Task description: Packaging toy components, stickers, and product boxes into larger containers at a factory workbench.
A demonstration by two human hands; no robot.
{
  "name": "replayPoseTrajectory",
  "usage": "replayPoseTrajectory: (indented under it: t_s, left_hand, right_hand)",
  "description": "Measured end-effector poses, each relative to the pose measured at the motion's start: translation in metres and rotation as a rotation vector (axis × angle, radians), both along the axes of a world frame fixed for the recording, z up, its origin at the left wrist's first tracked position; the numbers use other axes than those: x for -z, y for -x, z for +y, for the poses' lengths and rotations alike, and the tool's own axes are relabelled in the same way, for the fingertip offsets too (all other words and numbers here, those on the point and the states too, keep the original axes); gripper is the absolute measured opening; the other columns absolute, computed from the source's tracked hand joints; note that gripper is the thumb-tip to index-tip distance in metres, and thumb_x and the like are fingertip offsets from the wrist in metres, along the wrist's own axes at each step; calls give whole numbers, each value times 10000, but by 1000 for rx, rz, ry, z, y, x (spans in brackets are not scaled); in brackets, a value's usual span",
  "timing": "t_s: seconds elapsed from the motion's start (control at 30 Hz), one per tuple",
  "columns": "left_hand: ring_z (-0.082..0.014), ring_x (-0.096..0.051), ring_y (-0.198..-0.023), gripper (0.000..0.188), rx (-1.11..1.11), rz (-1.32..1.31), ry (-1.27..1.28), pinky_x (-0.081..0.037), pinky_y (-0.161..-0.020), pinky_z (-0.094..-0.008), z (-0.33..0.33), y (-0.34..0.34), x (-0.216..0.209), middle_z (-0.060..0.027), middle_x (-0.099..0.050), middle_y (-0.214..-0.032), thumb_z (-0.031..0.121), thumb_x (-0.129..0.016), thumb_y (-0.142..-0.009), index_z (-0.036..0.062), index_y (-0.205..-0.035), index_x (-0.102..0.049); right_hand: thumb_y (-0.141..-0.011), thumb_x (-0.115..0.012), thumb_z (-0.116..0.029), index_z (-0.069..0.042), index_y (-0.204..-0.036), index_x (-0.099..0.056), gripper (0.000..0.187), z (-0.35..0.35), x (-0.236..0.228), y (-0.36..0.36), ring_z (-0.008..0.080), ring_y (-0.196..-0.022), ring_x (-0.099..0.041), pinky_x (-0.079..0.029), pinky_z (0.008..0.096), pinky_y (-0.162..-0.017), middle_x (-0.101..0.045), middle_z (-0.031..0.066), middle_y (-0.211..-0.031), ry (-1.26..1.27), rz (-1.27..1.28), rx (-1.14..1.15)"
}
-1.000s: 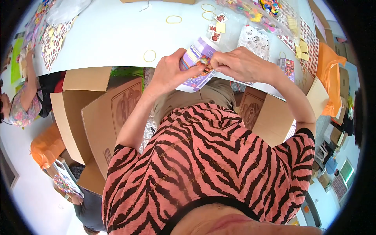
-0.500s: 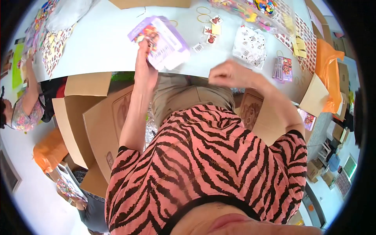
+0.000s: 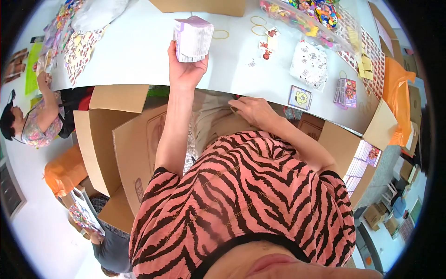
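My left hand (image 3: 186, 70) is closed around a thick stack of cards (image 3: 195, 42) with purple printed outer faces and white edges, held up over the white table (image 3: 139, 60). My right hand (image 3: 255, 110) is at the table's front edge, over my lap, with its fingers curled. A bit of red shows by its fingertips; what they hold, if anything, is hidden. Past this hand, a card with a yellow cartoon figure (image 3: 300, 98) lies near the table edge. A small purple and pink bundle of card packs (image 3: 345, 93) stands farther right.
Thin rubber bands (image 3: 221, 34), small stickers (image 3: 268, 44) and a white printed bag (image 3: 309, 64) lie on the table. A clear bin of colourful pieces (image 3: 316, 28) stands far right. Open cartons (image 3: 100, 149) flank me. A person (image 3: 35, 116) works at the left.
The card stack in my left hand has swung upright and turned its edges into view. My right hand has dropped to the table edge. The yellow-figure card now shows on the table.
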State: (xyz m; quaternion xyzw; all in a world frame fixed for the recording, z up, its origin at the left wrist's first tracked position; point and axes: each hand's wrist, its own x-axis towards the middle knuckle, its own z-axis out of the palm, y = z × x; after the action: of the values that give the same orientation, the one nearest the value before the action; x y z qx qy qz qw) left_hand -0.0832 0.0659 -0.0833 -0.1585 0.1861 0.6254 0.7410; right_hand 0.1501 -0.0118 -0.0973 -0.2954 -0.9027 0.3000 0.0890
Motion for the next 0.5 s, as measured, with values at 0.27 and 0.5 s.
replayPoseTrajectory:
  t_s: [0.27,0.5]
  left_hand:
    - [-191,-531,-1123,493,37,408,-101,-439,-928,-387,-19,-10,-32,1,-560,-1218,492,-495,-886,165,-1255,-491]
    - [-126,-551,-1052,478,20,777,-297,-446,-918,-338,-30,-17,-26,-26,-573,-1160,390,-580,-888,57,-1218,-487]
  right_hand:
    - [-889,-553,-120,-59,-1167,-531,286,38,-44,7,151,-822,-607,-485,263,-745,-592,71,-1126,403,520,335]
    - [-885,-596,-208,-28,-1365,-329,578,82,-77,35,168,-1128,-484,-388,306,-948,-475,112,-1270,778,936,324]
